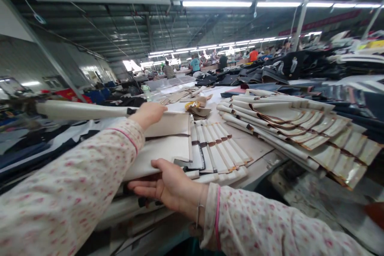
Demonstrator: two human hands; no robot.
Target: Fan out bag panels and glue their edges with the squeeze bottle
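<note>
My left hand (pixel 148 114) is curled over the top edge of a cream fabric panel (pixel 163 144) with dark brown trim, gripping it. My right hand (pixel 168 186) lies palm up under the lower edge of the same panel, thumb on top and fingers stretched beneath it. The panel rests on a stack of similar cream pieces (pixel 216 152) fanned out on the worktable (pixel 258 164). Both of my sleeves are pale with small pink flowers. A bangle sits on my right wrist.
A larger fanned pile of cream and brown pieces (pixel 300 128) lies to the right. Dark garments (pixel 288 68) are heaped at the back right. A long cream roll (pixel 81 110) stretches left. Several people (pixel 195 64) work at distant tables under strip lights.
</note>
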